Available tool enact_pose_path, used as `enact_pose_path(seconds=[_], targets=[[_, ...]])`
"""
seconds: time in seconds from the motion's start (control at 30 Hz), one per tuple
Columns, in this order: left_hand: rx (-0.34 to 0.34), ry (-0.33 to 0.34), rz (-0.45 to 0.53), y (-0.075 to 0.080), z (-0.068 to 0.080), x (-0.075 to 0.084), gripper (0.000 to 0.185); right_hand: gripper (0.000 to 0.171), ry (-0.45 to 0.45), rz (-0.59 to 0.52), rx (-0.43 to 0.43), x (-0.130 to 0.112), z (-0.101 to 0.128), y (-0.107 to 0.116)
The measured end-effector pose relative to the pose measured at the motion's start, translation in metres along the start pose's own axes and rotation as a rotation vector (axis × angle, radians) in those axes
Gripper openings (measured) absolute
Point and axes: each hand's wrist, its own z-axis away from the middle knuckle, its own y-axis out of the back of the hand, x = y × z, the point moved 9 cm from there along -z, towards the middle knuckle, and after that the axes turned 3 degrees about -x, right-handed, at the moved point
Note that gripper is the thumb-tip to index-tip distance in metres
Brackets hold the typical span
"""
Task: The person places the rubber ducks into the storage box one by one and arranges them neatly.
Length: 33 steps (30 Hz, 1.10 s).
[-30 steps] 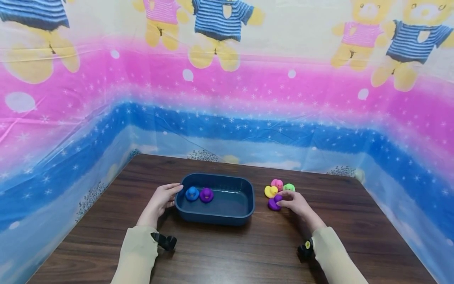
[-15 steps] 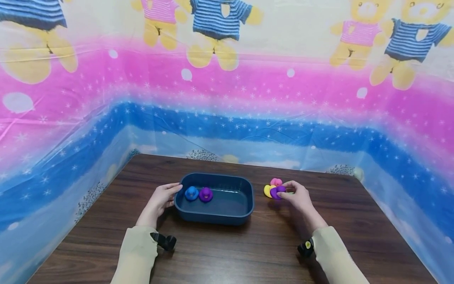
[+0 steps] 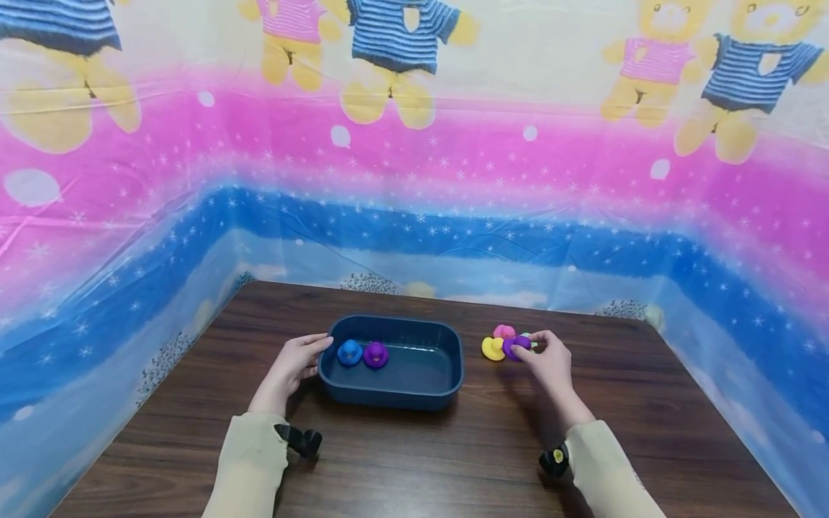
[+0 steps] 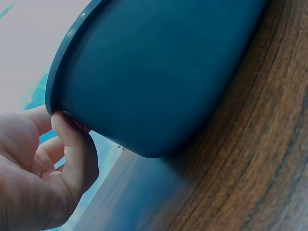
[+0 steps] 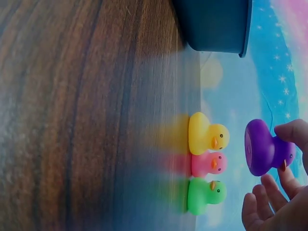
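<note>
Between thumb and fingers, my right hand [image 3: 549, 365] pinches a purple rubber duck [image 5: 262, 149], lifted off the table as the right wrist view shows. Below it on the table, a yellow duck [image 5: 204, 134], a pink duck [image 5: 207, 164] and a green duck [image 5: 204, 195] stand close together; in the head view the green one is mostly hidden. My left hand [image 3: 296, 365] grips the left end of the dark blue basin [image 4: 144, 72], thumb and fingers at its rim. Inside the basin sit a blue duck [image 3: 350, 352] and another purple duck [image 3: 376, 355].
The basin stands upright on a brown wooden table [image 3: 414, 460]. A printed cloth [image 3: 414, 173] with bears hangs behind the table and along its sides. Small black cameras [image 3: 304, 440] are strapped at both wrists.
My right hand has raised the purple duck from the table beside the other ducks, then shifted it slightly right. The left hand stays on the basin.
</note>
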Motion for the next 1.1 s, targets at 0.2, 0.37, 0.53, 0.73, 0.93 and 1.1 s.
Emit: enact_pose_path(seconds=[0.2, 0.37, 0.53, 0.73, 0.93, 1.1], targets=[[-0.003, 0.001, -0.008, 0.000, 0.001, -0.001, 0.057, 0.037, -0.063, 0.009, 0.039, 0.006, 0.005, 0.002], [-0.003, 0.001, -0.014, 0.001, 0.001, -0.001, 0.057, 0.040, -0.089, 0.018, 0.091, 0.005, 0.009, 0.000], [-0.003, 0.003, -0.006, 0.000, 0.001, 0.000, 0.056, 0.041, -0.119, 0.048, 0.136, 0.009, 0.013, -0.005], [-0.013, 0.000, 0.007, -0.001, 0.000, 0.000, 0.056, 0.044, -0.170, 0.117, 0.093, 0.014, 0.015, -0.019], [-0.026, -0.005, 0.017, -0.001, 0.000, 0.002, 0.056, 0.045, -0.187, 0.171, 0.078, 0.012, 0.016, -0.025], [-0.021, 0.001, 0.011, 0.000, 0.000, 0.001, 0.056, 0.044, -0.199, 0.194, 0.049, 0.017, 0.016, -0.029]])
